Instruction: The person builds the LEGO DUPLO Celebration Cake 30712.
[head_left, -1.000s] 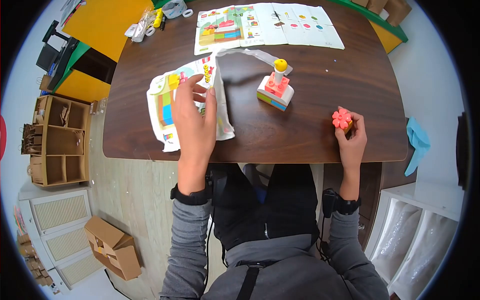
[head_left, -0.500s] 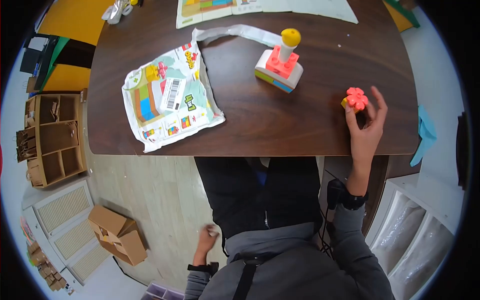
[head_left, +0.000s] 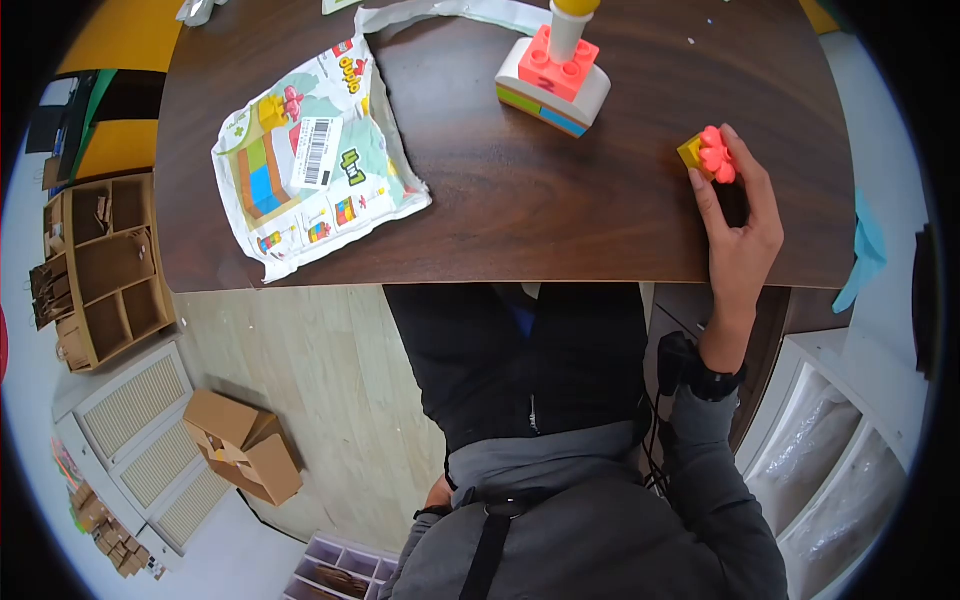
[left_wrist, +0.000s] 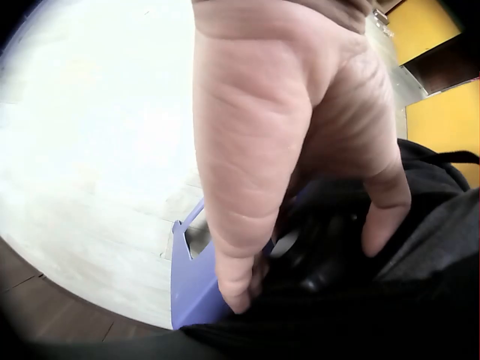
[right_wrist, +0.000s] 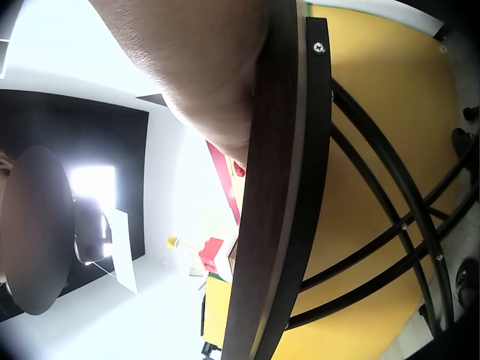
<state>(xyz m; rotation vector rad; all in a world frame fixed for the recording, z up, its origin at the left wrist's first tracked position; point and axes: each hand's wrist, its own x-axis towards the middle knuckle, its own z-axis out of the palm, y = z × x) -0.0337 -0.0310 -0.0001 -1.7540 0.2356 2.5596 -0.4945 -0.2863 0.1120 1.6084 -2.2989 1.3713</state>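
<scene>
At the table's right side, my right hand (head_left: 745, 235) holds a pink flower brick (head_left: 715, 155) between thumb and fingers. A yellow brick (head_left: 690, 151) shows right beside the flower. In the right wrist view the hand (right_wrist: 202, 75) hides both pieces behind the table edge. My left hand (head_left: 438, 492) is down at the hip, partly covered by the body. The left wrist view shows that hand (left_wrist: 262, 120) pointing downward, thumb and fingers apart, against black cloth; some fingertips are hidden. Left of the flower stands a block stack with a pink studded brick (head_left: 558, 65) and a white cylinder (head_left: 565, 38).
A white printed Duplo bag (head_left: 370, 185) lies on the left of the dark table (head_left: 530, 235). A blue cloth (head_left: 862, 255) hangs at the right edge. An open cardboard box (head_left: 245, 445) stands on the floor, and a purple divided organizer (head_left: 325, 553) sits low beside the body.
My left hand has gone from above the bag down to the hip. The head view has tilted down. The right hand still holds the flower brick, now turned sideways with more yellow brick visible.
</scene>
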